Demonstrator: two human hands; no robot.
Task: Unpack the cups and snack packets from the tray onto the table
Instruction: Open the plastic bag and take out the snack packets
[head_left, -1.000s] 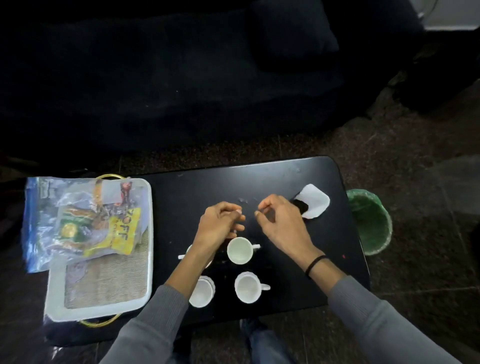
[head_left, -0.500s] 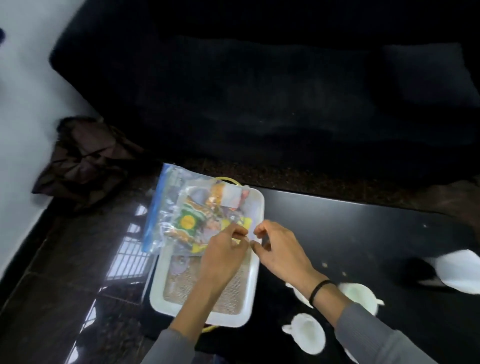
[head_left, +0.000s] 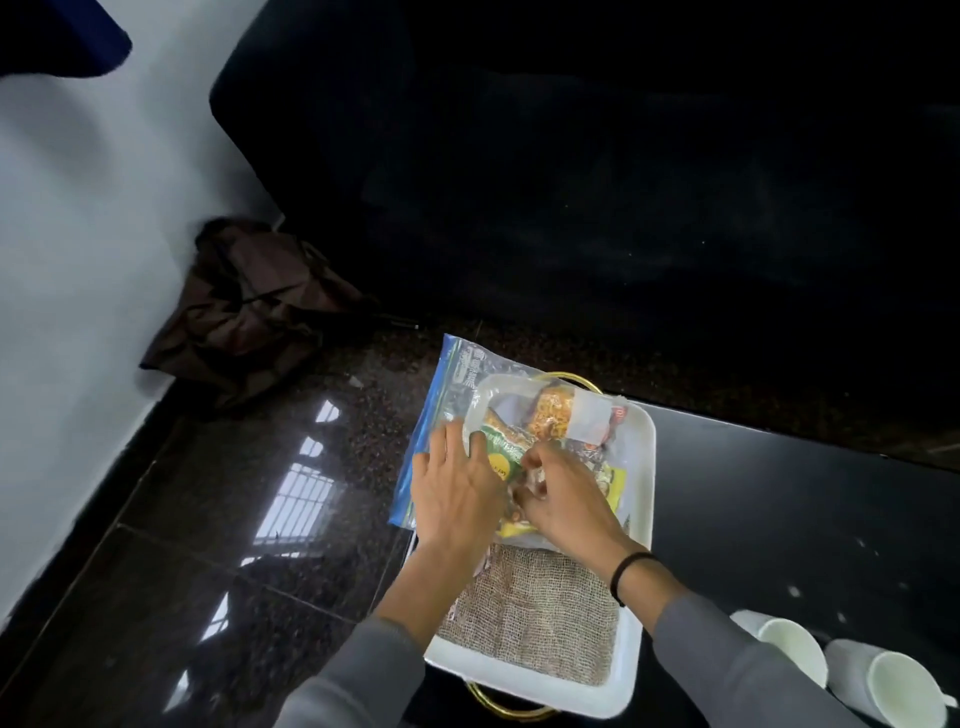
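A white tray (head_left: 639, 499) with gold handles and a burlap liner sits at the left end of the black table (head_left: 779, 519). Across its far half lies a clear zip bag (head_left: 457, 384) with a blue edge, holding several snack packets (head_left: 550, 415) in green, orange and yellow. My left hand (head_left: 452, 493) lies flat on the bag's left side, fingers spread. My right hand (head_left: 561, 499) pinches the plastic over the packets in the middle of the bag. Two white cups (head_left: 795, 649) stand on the table at the lower right.
A dark sofa (head_left: 571, 182) runs behind the table. A brown crumpled bag (head_left: 249, 306) lies on the glossy stone floor (head_left: 260, 519) by the white wall on the left. The tray's near gold handle (head_left: 504, 704) juts toward me.
My view swung left from the cups to the tray. Both hands moved from above the cups onto the zip bag, and they now press and pinch it.
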